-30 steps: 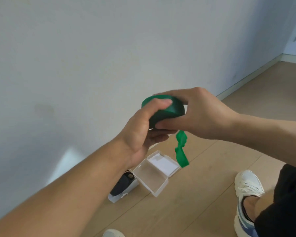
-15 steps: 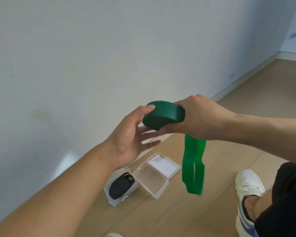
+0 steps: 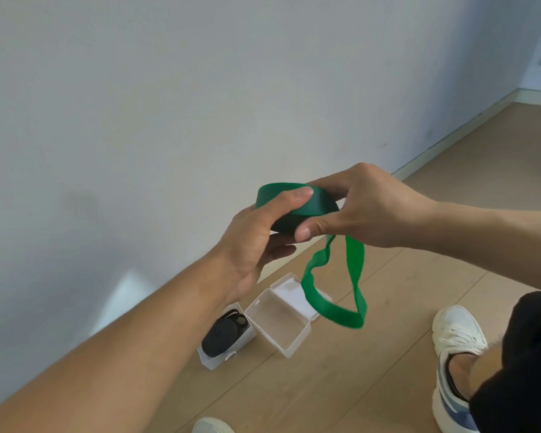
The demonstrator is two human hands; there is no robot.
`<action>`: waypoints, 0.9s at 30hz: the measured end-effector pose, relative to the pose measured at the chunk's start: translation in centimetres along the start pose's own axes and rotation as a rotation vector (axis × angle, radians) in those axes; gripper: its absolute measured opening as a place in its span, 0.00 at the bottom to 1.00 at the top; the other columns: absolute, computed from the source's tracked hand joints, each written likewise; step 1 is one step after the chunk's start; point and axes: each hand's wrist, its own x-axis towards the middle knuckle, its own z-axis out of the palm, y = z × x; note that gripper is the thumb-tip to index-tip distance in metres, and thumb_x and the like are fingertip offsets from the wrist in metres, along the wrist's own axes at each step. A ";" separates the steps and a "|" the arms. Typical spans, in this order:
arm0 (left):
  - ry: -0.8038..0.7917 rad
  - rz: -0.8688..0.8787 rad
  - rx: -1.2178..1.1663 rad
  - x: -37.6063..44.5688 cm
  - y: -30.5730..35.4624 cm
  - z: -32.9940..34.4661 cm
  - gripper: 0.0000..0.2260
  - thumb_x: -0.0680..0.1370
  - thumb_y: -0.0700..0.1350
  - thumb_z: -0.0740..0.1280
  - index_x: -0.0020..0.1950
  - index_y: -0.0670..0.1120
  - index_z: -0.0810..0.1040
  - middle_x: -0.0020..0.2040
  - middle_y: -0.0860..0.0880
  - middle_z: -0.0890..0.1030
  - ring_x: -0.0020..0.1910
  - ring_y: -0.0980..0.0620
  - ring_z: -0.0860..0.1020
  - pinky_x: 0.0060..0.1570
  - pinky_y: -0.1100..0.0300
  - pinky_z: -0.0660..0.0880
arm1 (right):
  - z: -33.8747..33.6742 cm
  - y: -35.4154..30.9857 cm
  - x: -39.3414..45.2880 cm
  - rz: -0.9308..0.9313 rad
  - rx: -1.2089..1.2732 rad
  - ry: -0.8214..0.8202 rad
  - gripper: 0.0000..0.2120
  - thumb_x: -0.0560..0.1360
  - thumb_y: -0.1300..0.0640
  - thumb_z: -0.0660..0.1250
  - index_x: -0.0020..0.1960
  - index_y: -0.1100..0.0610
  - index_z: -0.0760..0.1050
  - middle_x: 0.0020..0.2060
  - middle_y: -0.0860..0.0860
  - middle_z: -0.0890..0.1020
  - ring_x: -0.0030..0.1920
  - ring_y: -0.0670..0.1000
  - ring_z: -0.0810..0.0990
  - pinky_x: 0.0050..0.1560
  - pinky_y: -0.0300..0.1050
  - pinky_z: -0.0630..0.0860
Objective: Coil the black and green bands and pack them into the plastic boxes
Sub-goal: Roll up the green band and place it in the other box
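Head view
Left hand (image 3: 250, 245): raised in mid-air at the centre of the frame; thumb pressed on the near top face of the green coil, the other fingers curled beneath it, so the hand is closed around the coil from the 8 o'clock side.
Right hand (image 3: 366, 210): at the coil's 3 o'clock side; thumb tip on the lower front edge, fingers wrapped over the far rim, gripping the same coil.
Green band (image 3: 313, 207): partly wound into a flat round coil held between both hands; the loose remainder hangs from under the right thumb as an open loop, twisted on its left strand, its bottom at about 5 o'clock from the coil, in front of the open box.
Black band (image 3: 224, 334): coiled and lying inside the left plastic box (image 3: 213, 362) on the floor, at 7 o'clock from the hands.
Empty plastic box (image 3: 289, 331): just right of the first, touching or nearly so; lid (image 3: 289, 290) thrown back toward the wall.
Floor (image 3: 356, 385): light wood boards, meeting a pale wall (image 3: 169, 104).
Shoe (image 3: 456, 348): white, at 4 o'clock, beside a dark trouser leg (image 3: 531, 354).
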 end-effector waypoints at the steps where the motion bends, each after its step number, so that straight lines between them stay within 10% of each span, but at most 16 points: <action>1: 0.004 -0.004 -0.001 0.0 0.0 0.1 0.21 0.66 0.59 0.77 0.55 0.51 0.84 0.44 0.52 0.88 0.49 0.51 0.86 0.52 0.54 0.78 | 0.0 0.1 0.0 -0.002 0.014 0.012 0.29 0.57 0.27 0.71 0.52 0.42 0.83 0.39 0.53 0.84 0.31 0.46 0.76 0.33 0.41 0.74; 6: 0.051 -0.003 0.001 -0.2 0.1 0.8 0.33 0.60 0.62 0.81 0.61 0.49 0.82 0.50 0.49 0.88 0.48 0.53 0.86 0.56 0.51 0.82 | 0.9 0.4 -0.2 0.033 0.015 0.056 0.22 0.61 0.32 0.75 0.45 0.47 0.84 0.35 0.54 0.84 0.26 0.44 0.69 0.25 0.36 0.64; 11: 0.082 0.005 -0.130 -0.6 0.1 1.1 0.20 0.70 0.55 0.77 0.59 0.48 0.84 0.47 0.49 0.88 0.43 0.55 0.85 0.52 0.57 0.81 | 1.2 0.0 -0.4 0.003 0.006 0.154 0.23 0.59 0.32 0.77 0.50 0.41 0.83 0.39 0.45 0.86 0.38 0.47 0.80 0.39 0.48 0.78; 19: -0.034 -0.043 -0.256 -1.2 0.8 1.1 0.18 0.74 0.60 0.70 0.56 0.48 0.84 0.44 0.47 0.85 0.41 0.49 0.83 0.46 0.57 0.77 | 0.7 0.3 -0.1 -0.115 0.084 0.165 0.34 0.59 0.38 0.80 0.64 0.36 0.77 0.43 0.31 0.84 0.48 0.30 0.81 0.46 0.25 0.75; 27: -0.112 -0.127 -0.351 -0.7 0.8 0.2 0.29 0.74 0.66 0.66 0.64 0.46 0.83 0.52 0.46 0.85 0.48 0.49 0.84 0.57 0.54 0.76 | 0.8 0.8 0.1 0.004 0.037 0.165 0.20 0.64 0.33 0.75 0.48 0.45 0.84 0.43 0.44 0.87 0.43 0.48 0.84 0.48 0.51 0.81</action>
